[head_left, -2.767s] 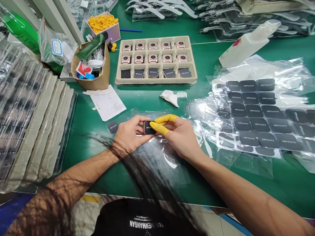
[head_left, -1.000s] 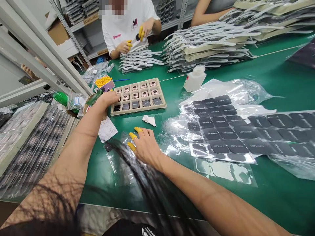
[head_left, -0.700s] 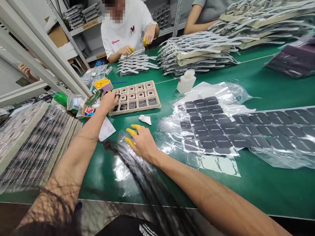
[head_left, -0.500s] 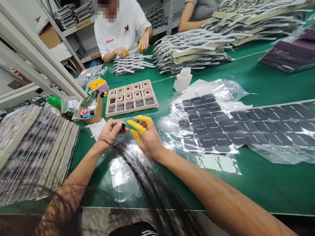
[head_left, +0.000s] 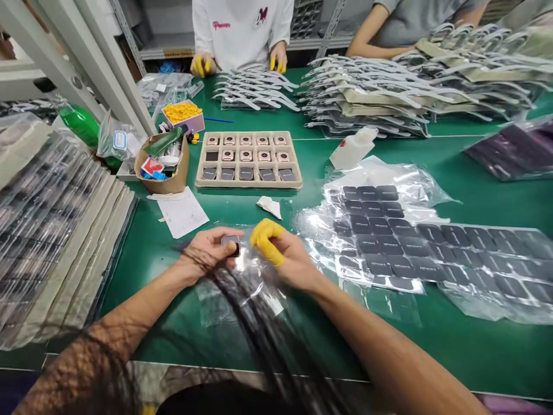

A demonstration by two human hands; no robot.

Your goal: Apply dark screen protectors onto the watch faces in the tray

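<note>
My left hand (head_left: 207, 253) is closed round a small square watch case (head_left: 231, 242), held just above a clear plastic sheet (head_left: 242, 288) on the green table. My right hand (head_left: 283, 256), with yellow finger cots (head_left: 264, 236) on its fingertips, is curled right beside the case; its fingertips look pinched together, and what they hold I cannot make out. Behind the hands stands a beige tray (head_left: 248, 183) with rows of watch cases and dark screens; one pocket at its left is bare.
Sheets of black square films (head_left: 389, 230) in clear plastic lie to the right. A cardboard cup of odds (head_left: 164, 164), a paper slip (head_left: 181, 212), a white bottle (head_left: 352, 148) and a crumpled wipe (head_left: 270, 206) stand around. Stacked trays (head_left: 52, 230) fill the left. Two people work across the table.
My left hand reached to the tray, took a watch case and brought it back in front of me. My right hand rose off the plastic and closed in beside it.
</note>
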